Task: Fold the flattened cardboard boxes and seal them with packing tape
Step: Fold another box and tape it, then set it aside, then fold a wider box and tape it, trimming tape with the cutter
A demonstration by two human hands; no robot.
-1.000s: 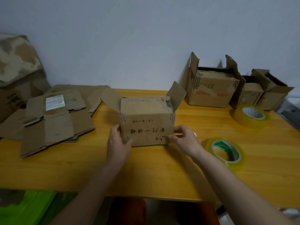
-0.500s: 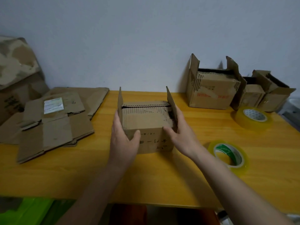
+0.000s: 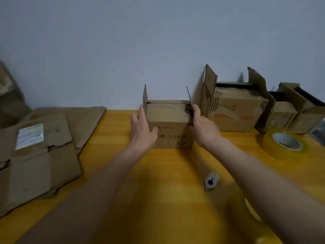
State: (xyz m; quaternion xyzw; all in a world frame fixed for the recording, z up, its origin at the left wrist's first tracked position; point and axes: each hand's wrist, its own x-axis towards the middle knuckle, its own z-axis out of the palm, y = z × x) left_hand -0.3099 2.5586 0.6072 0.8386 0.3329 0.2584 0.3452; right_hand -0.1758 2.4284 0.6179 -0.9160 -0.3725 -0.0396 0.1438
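- A small cardboard box (image 3: pixel 168 124) stands upright near the middle of the tabletop's (image 3: pixel 158 182) far edge, close to the wall, its two side flaps standing up.
- The left hand (image 3: pixel 141 128) lies flat against the box's left side, fingers straight, thumb across the front face.
- The right hand (image 3: pixel 202 125) presses the box's right side the same way, fingers extended along the wall, thumb on the front.
- Flattened cardboard boxes (image 3: pixel 40 155) lie stacked at the tabletop's left edge; the top one bears a white label (image 3: pixel 29 136).
- A larger folded box (image 3: pixel 233 110) with raised flaps stands just right of the held box, against the far edge.
- Two smaller open boxes (image 3: pixel 292 111) sit in the far right corner.
- A roll of packing tape (image 3: pixel 284 143) lies flat near the right edge, in front of those boxes.
- A small grey object (image 3: pixel 211 181) lies on the tabletop between the forearms; what it is cannot be told.
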